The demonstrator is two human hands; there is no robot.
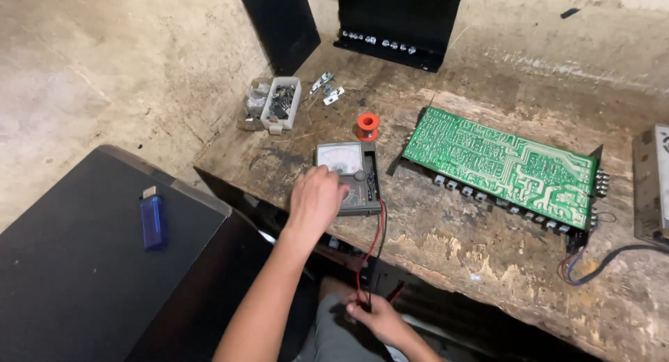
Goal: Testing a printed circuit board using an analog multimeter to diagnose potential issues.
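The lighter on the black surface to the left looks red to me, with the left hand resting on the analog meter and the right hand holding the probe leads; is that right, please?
Not quite: the lighter is blue, not red, as the head view shows. The rest holds: it lies on the black surface to the left, the left hand rests on the analog meter, and the right hand holds the probe leads.

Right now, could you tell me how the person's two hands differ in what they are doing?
The left hand rests on the grey analogue meter up on the worn wooden bench; the right hand sits lower, below the bench edge, pinching the red and black test leads. Both are bare.
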